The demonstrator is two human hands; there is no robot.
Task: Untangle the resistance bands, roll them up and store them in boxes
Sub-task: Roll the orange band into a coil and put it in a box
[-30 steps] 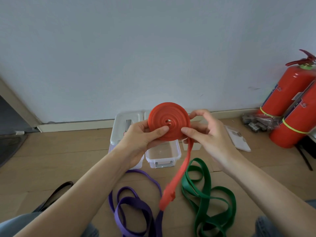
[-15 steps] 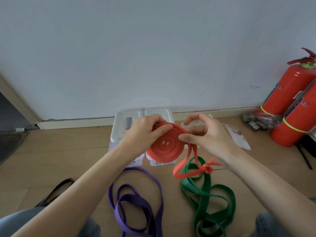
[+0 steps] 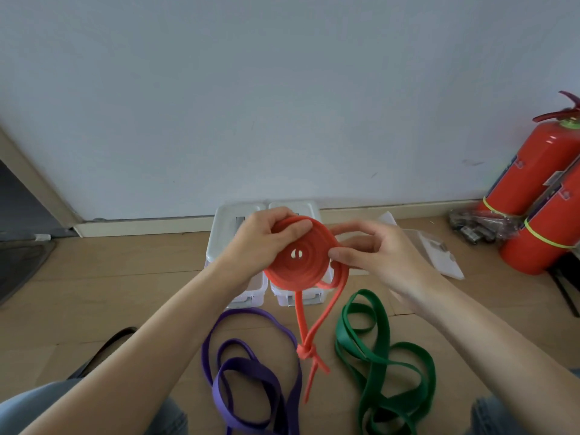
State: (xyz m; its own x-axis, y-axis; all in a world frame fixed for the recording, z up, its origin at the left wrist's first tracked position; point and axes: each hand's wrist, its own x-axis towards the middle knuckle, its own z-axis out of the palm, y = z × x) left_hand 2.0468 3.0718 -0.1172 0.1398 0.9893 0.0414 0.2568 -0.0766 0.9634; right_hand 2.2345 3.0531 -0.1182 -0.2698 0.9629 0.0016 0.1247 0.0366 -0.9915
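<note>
An orange resistance band [image 3: 301, 262] is wound into a flat coil, held tilted above the boxes. My left hand [image 3: 266, 237] grips the coil's upper left edge, fingers over its face. My right hand [image 3: 373, 249] pinches the coil's right edge where the loose tail leaves it. The tail hangs down in a loop to a knot [image 3: 307, 351] near the floor. A purple band [image 3: 251, 372] lies loose on the floor at lower left, a green band [image 3: 383, 365] at lower right. Two clear plastic boxes [image 3: 232, 233] stand side by side behind the coil, partly hidden.
Two red fire extinguishers [image 3: 539, 199] lean at the right wall, with a clear bag of small parts [image 3: 477, 227] beside them. A flat white packet [image 3: 439, 252] lies right of the boxes. A black strap [image 3: 110, 343] lies at the left. My knees fill the bottom corners.
The coil has dropped from upright at chest height to a tilted position over the boxes. The tail, earlier hanging straight, swung right and now hangs as a knotted loop.
</note>
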